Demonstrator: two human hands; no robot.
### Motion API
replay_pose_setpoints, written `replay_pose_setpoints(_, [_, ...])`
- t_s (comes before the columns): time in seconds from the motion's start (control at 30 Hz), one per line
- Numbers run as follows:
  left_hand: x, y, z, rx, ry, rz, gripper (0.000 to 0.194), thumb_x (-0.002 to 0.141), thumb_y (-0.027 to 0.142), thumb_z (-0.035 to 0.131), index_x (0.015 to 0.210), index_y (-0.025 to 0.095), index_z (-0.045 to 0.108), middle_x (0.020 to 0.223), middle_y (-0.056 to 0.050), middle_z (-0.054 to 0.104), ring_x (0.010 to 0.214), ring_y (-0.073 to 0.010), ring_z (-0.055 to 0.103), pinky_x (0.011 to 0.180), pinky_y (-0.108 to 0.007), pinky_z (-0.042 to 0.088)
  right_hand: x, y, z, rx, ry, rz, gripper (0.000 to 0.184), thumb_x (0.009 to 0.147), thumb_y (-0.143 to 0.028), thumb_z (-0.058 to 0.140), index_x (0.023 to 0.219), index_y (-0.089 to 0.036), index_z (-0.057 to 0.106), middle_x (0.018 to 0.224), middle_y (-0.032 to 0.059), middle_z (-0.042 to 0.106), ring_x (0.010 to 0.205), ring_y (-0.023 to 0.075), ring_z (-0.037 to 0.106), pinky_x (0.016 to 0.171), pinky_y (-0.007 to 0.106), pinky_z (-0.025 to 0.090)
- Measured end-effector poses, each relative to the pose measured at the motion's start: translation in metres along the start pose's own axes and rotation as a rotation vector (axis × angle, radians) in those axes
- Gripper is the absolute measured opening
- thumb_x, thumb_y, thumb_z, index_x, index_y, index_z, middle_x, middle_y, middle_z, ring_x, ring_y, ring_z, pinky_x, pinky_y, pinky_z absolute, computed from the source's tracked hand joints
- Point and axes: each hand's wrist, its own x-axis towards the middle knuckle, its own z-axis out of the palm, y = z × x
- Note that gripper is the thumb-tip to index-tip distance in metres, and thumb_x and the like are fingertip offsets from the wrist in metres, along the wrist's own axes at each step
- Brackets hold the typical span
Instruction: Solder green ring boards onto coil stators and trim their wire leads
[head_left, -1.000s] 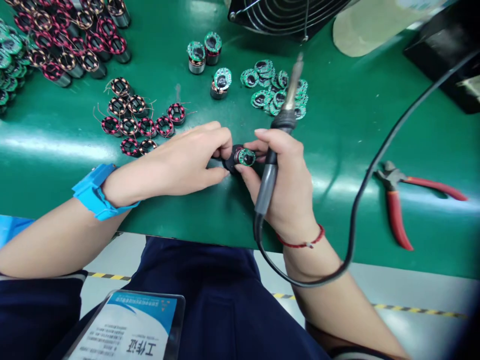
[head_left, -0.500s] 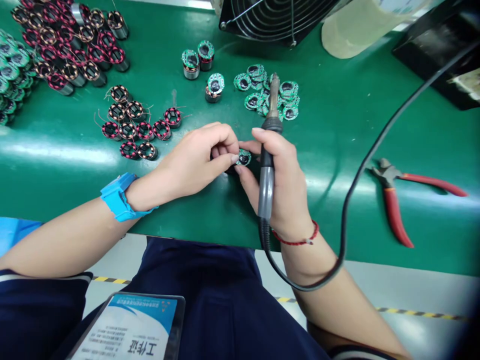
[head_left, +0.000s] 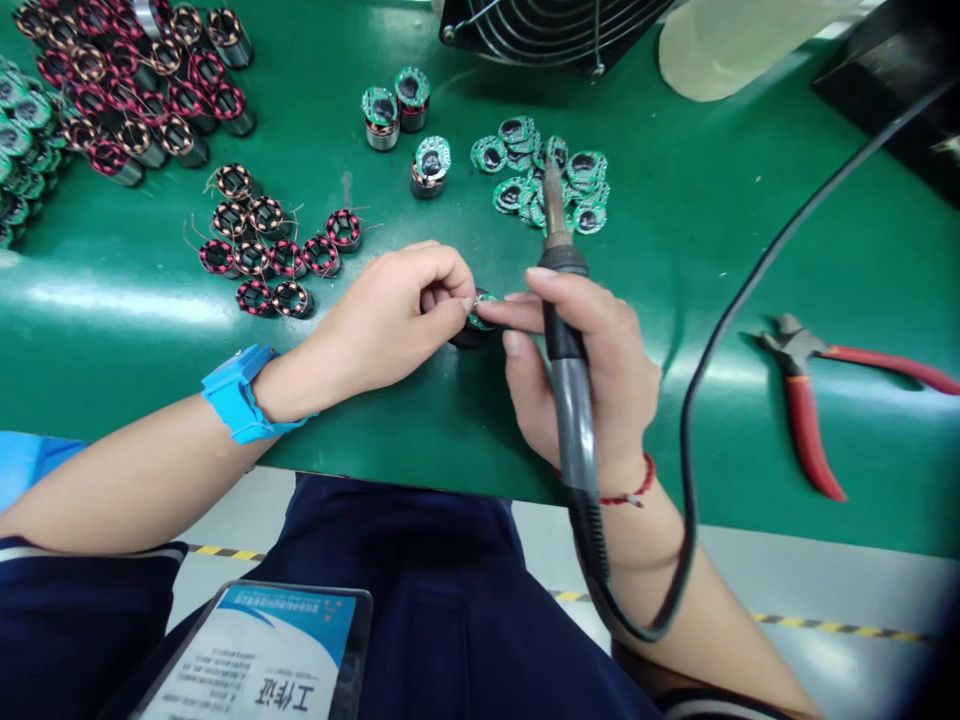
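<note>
My left hand (head_left: 405,310) is closed in a pinch at the left edge of a small round green circuit board (head_left: 484,312). Whatever sits between thumb and fingertip is too small to make out. Beneath the board is a dark round piece (head_left: 471,337), mostly covered by my fingers. My right hand (head_left: 600,360) grips a soldering iron (head_left: 576,410), its metal tip pointing up and away from the board. The right index fingertip touches the board's right side, and the thumb stands apart from it.
Behind my hands stand three stator coils with boards on top (head_left: 431,165) and a pile of loose boards (head_left: 514,195). Wound stator coils (head_left: 289,258) lie left. Red-handled cutters (head_left: 806,400) lie right, past the iron's cable (head_left: 694,400). A black fan (head_left: 555,35) stands behind.
My right hand has shifted right with the soldering iron, its thumb coming off the board while the index finger reaches over it. My left hand stays nearly in place.
</note>
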Motion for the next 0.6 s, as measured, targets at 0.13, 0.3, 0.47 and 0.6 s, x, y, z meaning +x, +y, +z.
replay_pose_setpoints(0.13, [0.0009, 0.0024, -0.0004, 0.046, -0.001, -0.020, 0.014, 0.081, 0.006, 0.054, 0.072, 0.016, 0.060, 0.075, 0.000, 0.061, 0.063, -0.0078, 0.052, 0.060, -0.022, 0.042, -0.0031, -0.0008, 0.0012, 0.182, 0.162, 0.121, 0.041, 0.095, -0.024, 0.052, 0.135, -0.037, 0.051, 0.108, -0.0024, 0.072, 0.087, 0.0186, 0.073, 0.079, 0.042, 0.059])
replay_pose_setpoints(0.3, [0.0014, 0.0044, -0.0008, 0.075, -0.013, -0.044, 0.013, 0.079, 0.005, 0.055, 0.072, 0.016, 0.059, 0.075, 0.000, 0.061, 0.064, -0.0082, 0.052, 0.061, -0.023, 0.042, -0.0020, 0.0015, 0.0012, 0.247, 0.432, 0.099, 0.029, 0.093, -0.041, 0.058, 0.118, -0.029, 0.068, 0.106, 0.0012, 0.067, 0.068, 0.0120, 0.070, 0.048, 0.027, 0.054])
replay_pose_setpoints(0.47, [0.0010, 0.0050, -0.0017, 0.091, -0.016, -0.056, 0.013, 0.079, 0.006, 0.055, 0.071, 0.016, 0.059, 0.073, 0.000, 0.060, 0.063, -0.0083, 0.051, 0.060, -0.023, 0.042, 0.0009, -0.0009, -0.0011, 0.250, 0.569, 0.064, 0.028, 0.093, -0.044, 0.058, 0.103, -0.024, 0.075, 0.077, -0.0014, 0.063, 0.050, 0.0045, 0.060, 0.036, 0.020, 0.039])
replay_pose_setpoints(0.6, [0.0010, 0.0058, -0.0013, 0.103, -0.006, -0.071, 0.013, 0.079, 0.007, 0.055, 0.071, 0.016, 0.058, 0.071, 0.001, 0.060, 0.062, -0.0088, 0.052, 0.060, -0.024, 0.042, -0.0021, -0.0019, -0.0037, 0.282, 0.505, 0.118, 0.029, 0.092, -0.045, 0.058, 0.098, -0.022, 0.075, 0.061, -0.0034, 0.058, 0.043, 0.0055, 0.057, 0.035, 0.022, 0.040])
